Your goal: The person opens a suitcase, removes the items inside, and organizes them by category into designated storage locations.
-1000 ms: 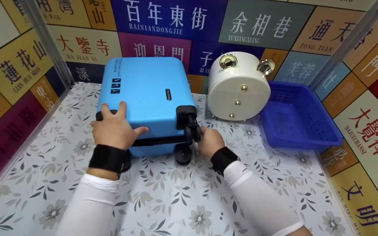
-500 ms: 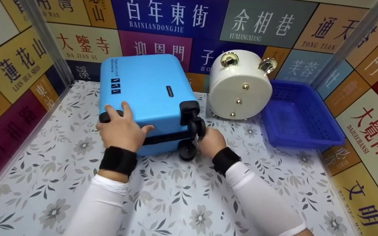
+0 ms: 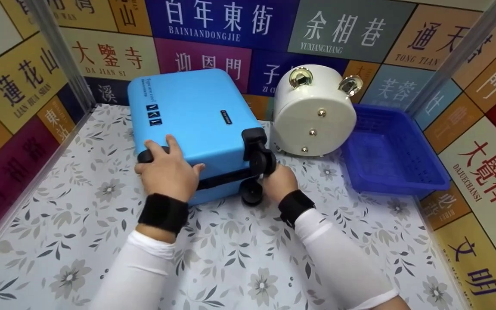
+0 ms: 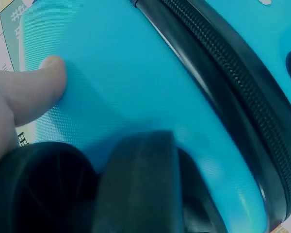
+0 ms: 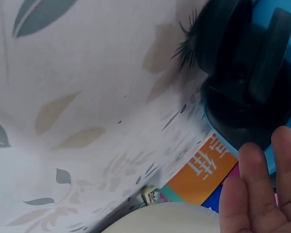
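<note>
A light-blue hard-shell suitcase (image 3: 192, 112) lies on its side, its wheeled end facing me. My left hand (image 3: 169, 174) rests on its near left corner, fingers spread over the upper face and thumb on the wheeled end. In the left wrist view the thumb (image 4: 39, 87) presses flat on the ribbed blue shell, beside black wheels (image 4: 136, 189) and a zipper (image 4: 233, 73). My right hand (image 3: 280, 183) is at the near right corner, next to a black caster wheel (image 3: 263, 162) that partly hides its fingers. In the right wrist view those fingers (image 5: 254, 179) look extended along the suitcase's side.
A round cream-white case (image 3: 312, 116) with gold studs and gold ear-like parts stands right of the suitcase. Beyond it sits a blue plastic basket (image 3: 398, 187). Sign-printed panels (image 3: 205, 21) wall in the flower-patterned table (image 3: 230, 267) at the back and sides.
The suitcase's wheeled end has swung right and slightly away from me, so it lies more slanted. My left hand has moved right with it; my right hand has barely shifted.
</note>
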`<state>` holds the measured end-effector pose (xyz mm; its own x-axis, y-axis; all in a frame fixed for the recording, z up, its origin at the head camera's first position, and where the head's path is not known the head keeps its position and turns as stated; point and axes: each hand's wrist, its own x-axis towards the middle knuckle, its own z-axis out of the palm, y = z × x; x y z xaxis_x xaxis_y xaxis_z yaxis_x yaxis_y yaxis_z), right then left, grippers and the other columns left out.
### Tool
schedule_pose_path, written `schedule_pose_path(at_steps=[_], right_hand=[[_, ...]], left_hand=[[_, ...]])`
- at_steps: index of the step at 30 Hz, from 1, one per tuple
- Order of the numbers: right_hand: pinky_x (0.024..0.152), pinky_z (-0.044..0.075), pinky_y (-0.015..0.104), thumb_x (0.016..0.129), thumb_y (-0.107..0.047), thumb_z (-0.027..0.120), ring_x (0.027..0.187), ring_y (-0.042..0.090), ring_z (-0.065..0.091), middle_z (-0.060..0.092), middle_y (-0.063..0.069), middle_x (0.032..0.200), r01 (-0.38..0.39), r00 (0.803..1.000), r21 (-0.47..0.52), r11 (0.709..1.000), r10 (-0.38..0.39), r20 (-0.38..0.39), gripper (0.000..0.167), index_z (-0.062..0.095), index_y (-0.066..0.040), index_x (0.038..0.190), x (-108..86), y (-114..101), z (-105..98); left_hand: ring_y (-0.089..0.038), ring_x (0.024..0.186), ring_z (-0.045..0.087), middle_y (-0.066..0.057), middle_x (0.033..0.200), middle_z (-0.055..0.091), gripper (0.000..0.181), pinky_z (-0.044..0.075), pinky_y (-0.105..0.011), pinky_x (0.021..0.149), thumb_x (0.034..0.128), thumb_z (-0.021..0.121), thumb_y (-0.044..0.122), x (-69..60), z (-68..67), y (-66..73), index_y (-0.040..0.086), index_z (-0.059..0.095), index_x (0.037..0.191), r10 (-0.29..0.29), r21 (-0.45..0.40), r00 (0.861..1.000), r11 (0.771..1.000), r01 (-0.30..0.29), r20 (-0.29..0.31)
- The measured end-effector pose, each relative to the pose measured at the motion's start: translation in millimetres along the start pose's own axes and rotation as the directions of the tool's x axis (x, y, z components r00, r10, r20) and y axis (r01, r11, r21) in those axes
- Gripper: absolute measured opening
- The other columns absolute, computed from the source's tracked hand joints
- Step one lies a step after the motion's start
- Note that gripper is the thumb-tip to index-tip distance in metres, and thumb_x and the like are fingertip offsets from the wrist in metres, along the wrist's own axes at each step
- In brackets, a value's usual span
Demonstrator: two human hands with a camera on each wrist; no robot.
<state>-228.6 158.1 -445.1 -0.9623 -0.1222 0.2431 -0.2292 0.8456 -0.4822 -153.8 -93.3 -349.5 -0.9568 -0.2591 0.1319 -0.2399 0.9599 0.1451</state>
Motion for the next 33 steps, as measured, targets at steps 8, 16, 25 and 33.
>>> schedule_pose_path(at_steps=[8,16,25,33], right_hand=[[0.074,0.057,0.058,0.092,-0.009,0.064,0.080,0.046,0.073,0.075,0.026,0.083,-0.036,0.999,0.052,0.998,0.037,-0.018,0.016,0.071,0.001,0.082,-10.0,-11,4],[0.073,0.058,0.058,0.103,-0.017,0.057,0.081,0.044,0.075,0.076,0.025,0.083,0.035,0.999,0.086,0.996,-0.035,-0.009,0.032,0.074,0.000,0.082,-21.2,-29,16],[0.073,0.057,0.058,0.102,-0.015,0.056,0.080,0.045,0.074,0.076,0.025,0.083,0.042,0.999,0.035,0.998,-0.042,-0.005,0.030,0.074,0.001,0.085,-14.9,-28,15],[0.074,0.057,0.060,0.102,-0.016,0.057,0.082,0.048,0.073,0.076,0.028,0.086,0.066,0.998,-0.014,0.998,-0.067,-0.013,0.029,0.076,0.002,0.089,-1.3,-23,13]], left_hand=[[-0.060,0.138,0.044,-0.048,0.160,0.023,0.108,0.052,-0.067,0.084,0.0966,0.058,0.071,1.4,0.6,-1.1,0.000,0.017,0.167,-0.005,0.009,1.000,1.000,0.005,0.003],[-0.062,0.132,0.049,-0.048,0.160,0.022,0.106,0.051,-0.069,0.087,0.0981,0.057,0.069,0.7,-1.3,-3.1,-0.001,0.018,0.167,0.003,-0.007,1.000,1.000,-0.003,0.017],[-0.073,0.104,0.059,-0.045,0.162,0.022,0.096,0.056,-0.067,0.089,0.1032,0.053,0.062,-8.6,-5.9,-2.7,0.000,0.018,0.167,0.021,-0.083,0.999,0.996,-0.017,0.044],[-0.049,0.084,0.070,-0.037,0.146,0.047,0.077,0.060,-0.060,0.073,0.1046,0.055,0.056,-10.4,-21.9,-30.1,0.003,0.042,0.160,0.166,-0.164,0.985,0.974,-0.156,0.050]])
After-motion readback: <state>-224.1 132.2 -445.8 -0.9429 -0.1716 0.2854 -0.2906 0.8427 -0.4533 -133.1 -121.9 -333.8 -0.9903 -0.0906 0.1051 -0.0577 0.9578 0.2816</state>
